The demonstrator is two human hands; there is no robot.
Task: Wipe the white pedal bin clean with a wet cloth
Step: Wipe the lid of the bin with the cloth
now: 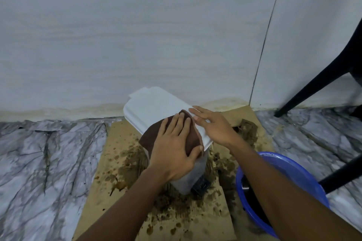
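Where the pale wall [137, 35] meets the grey-veined marble floor [49, 152], the following items are recorded.

1. White plastic pedal bin [154, 103], rectangular, lid closed. It stands at centre, close to the wall, on item 4. The far half of the lid is bare and the near half is covered by item 2.
2. Brown square cloth [148, 137], spread flat over the near part of the lid, with its near edge hanging over the bin's front.
3. Black foot pedal [201, 186], at the near base of the bin, partly hidden.
4. Tan cardboard sheet [117, 143], laid on the floor under the bin, with heavy dark brown splashes and blots around the bin's base.
5. Brown muddy lump [247, 127], on the far right of the cardboard, right of the bin. What it is cannot be told.
6. Round blue plastic basin [293, 166], near right, beside the cardboard, holding dark liquid and partly hidden by the right forearm.
7. Black chair legs [313, 88], at the right edge.

Left hand [174, 143]: palm down on the cloth, fingers straight and spread, thumb lying along the cloth's near right edge, pressing rather than gripping.

Right hand [213, 125]: fingers straight and apart, touching the right rim of the lid just beside the cloth, holding nothing.
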